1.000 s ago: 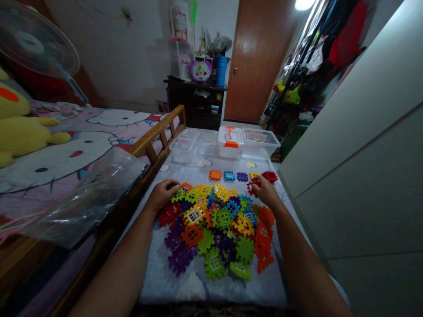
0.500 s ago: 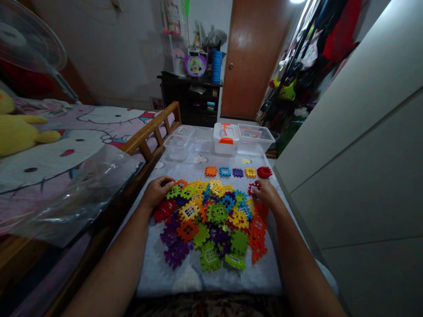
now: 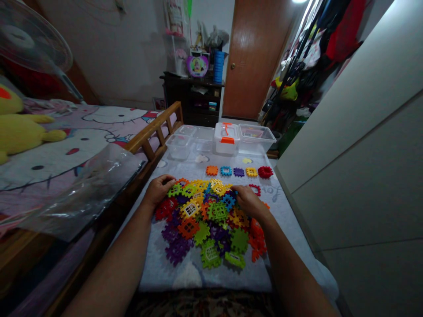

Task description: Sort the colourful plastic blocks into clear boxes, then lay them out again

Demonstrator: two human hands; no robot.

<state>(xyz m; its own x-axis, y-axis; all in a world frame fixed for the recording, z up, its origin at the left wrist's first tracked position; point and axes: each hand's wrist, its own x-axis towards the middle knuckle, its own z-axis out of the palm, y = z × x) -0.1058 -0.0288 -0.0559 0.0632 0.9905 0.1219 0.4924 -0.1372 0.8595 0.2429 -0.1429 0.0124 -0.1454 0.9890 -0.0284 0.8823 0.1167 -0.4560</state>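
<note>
A heap of coloured plastic interlocking blocks (image 3: 211, 224), square with notched edges and some with window grids, lies on the cloth. My left hand (image 3: 158, 190) rests at the heap's far left edge, beside a green block (image 3: 175, 189), its fingers loosely bent and holding nothing visible. My right hand (image 3: 249, 200) reaches over the heap's upper right, fingertips at the yellow and blue blocks (image 3: 228, 201); its fingers look apart. Beyond the heap runs a row: an orange block (image 3: 212, 170), a blue one (image 3: 226, 171), a purple one (image 3: 238, 172), a yellow one (image 3: 251, 172) and stacked red ones (image 3: 265, 172). A red frame-shaped block (image 3: 254, 189) lies below the row.
Clear plastic boxes (image 3: 178, 147) stand along the far end, one lidded with orange clips (image 3: 227, 140). To the left are a wooden bed rail (image 3: 148, 132), a plastic bag (image 3: 95, 189) and a yellow plush toy (image 3: 23, 132). A pale cabinet (image 3: 357, 176) borders the right.
My right hand has moved left from the red frame-shaped block onto the heap, leaving that block on the cloth. My left hand stays put. The view has shifted slightly.
</note>
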